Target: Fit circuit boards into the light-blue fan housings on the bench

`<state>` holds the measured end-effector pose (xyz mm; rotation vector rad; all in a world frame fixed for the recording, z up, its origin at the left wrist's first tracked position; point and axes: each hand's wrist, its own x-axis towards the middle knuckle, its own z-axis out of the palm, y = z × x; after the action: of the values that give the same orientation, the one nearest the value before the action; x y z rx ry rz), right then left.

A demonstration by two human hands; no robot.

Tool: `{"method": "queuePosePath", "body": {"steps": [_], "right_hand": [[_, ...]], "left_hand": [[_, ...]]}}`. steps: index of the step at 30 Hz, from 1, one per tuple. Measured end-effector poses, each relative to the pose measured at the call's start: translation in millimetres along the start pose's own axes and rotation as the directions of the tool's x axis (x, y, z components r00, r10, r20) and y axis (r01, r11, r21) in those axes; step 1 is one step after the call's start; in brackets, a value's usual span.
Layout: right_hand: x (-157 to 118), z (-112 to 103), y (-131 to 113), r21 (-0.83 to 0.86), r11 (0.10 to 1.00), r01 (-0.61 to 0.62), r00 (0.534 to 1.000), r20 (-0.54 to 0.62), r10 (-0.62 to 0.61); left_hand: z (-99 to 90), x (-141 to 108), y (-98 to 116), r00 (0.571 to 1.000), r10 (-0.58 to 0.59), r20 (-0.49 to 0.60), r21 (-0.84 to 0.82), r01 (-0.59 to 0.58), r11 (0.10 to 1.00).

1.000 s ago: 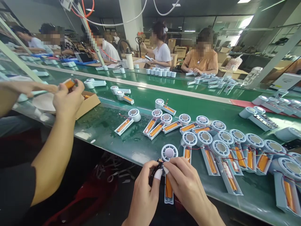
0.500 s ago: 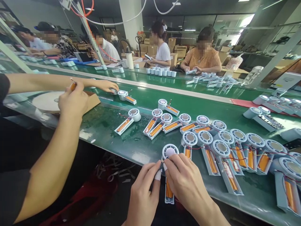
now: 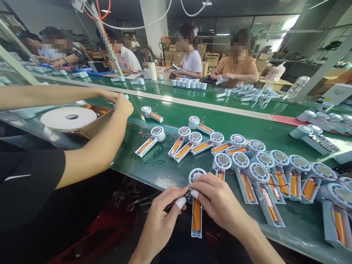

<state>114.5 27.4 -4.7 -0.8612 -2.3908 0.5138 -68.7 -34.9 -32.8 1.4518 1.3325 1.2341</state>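
An open handheld fan [image 3: 197,220] lies at the belt's front edge, its round grille up and its handle pointing toward me. An orange battery fills the handle's trough. My left hand [image 3: 166,211] and my right hand [image 3: 220,200] meet just below the grille, pinching a small dark part between the fingertips. Its exact kind is hidden by the fingers. White covers wrap both thumb tips. My right hand's fingers also overlap the lower rim of the fan head.
Several open handheld fans [image 3: 240,179] crowd the green belt [image 3: 154,172] to the right. A co-worker's arm [image 3: 96,161] reaches in from the left, near a white reel [image 3: 68,119] and a cardboard box [image 3: 96,126]. People sit across the belt.
The co-worker's near arm has swung forward, and both their hands now meet above the belt. My left hand has tilted outward, showing more of the fan's handle and battery.
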Motion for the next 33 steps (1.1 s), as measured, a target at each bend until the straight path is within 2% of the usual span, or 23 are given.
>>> {"method": "queuePosePath", "body": {"steps": [5,8,10,12,14,16,19,21,23,26,28,33], "right_hand": [[4,2,-3,0.064,0.995,-0.073,0.997,-0.019,0.075],[-6,-10,-3,0.207,0.973,-0.106,0.993,-0.027,0.114],[-16,-19,-2,0.234,0.965,-0.12,0.993,0.014,0.12],[-27,-26,-3,0.116,0.985,-0.128,0.986,0.118,0.114],[-35,-27,-5,-0.097,0.991,-0.089,0.972,0.209,0.108],[-37,-23,-6,-0.286,0.958,-0.016,0.967,0.24,0.088],[-33,-14,-4,-0.367,0.924,0.108,0.964,0.264,-0.008],[-29,-9,1,-0.328,0.933,0.151,0.97,0.233,-0.075],[-27,-5,5,-0.233,0.962,0.142,0.982,0.155,-0.107],[-26,-3,7,-0.065,0.995,0.081,0.995,0.067,-0.077],[-26,-6,4,-0.028,0.998,0.051,0.994,0.102,-0.048],[-24,-17,-3,-0.1,0.994,0.047,0.962,0.271,-0.019]], "left_hand": [[-4.0,0,-4,1.0,0.011,-0.023,0.033,-0.01,0.999],[-2.2,-5,-6,0.996,-0.034,-0.083,0.114,0.044,0.993],[0.3,-9,-8,0.991,-0.049,-0.124,0.116,0.064,0.991],[2.9,-14,-10,0.991,-0.081,-0.104,0.065,0.089,0.994],[4.7,-18,-11,0.991,-0.129,-0.043,0.009,0.13,0.991],[5.4,-21,-12,0.987,-0.16,-0.011,-0.006,0.16,0.987],[5.5,-21,-13,0.991,-0.127,-0.027,0.083,0.129,0.988],[6.1,-20,-12,0.998,-0.048,-0.042,0.179,0.054,0.982],[8.2,-20,-12,0.998,0.037,-0.046,0.263,-0.023,0.965],[14.7,-21,-12,0.994,0.09,-0.065,0.308,-0.066,0.949],[20.1,-24,-14,0.993,0.079,-0.093,0.262,-0.053,0.964],[28.1,-21,-19,0.989,0.008,-0.147,0.126,0.011,0.992]]}}
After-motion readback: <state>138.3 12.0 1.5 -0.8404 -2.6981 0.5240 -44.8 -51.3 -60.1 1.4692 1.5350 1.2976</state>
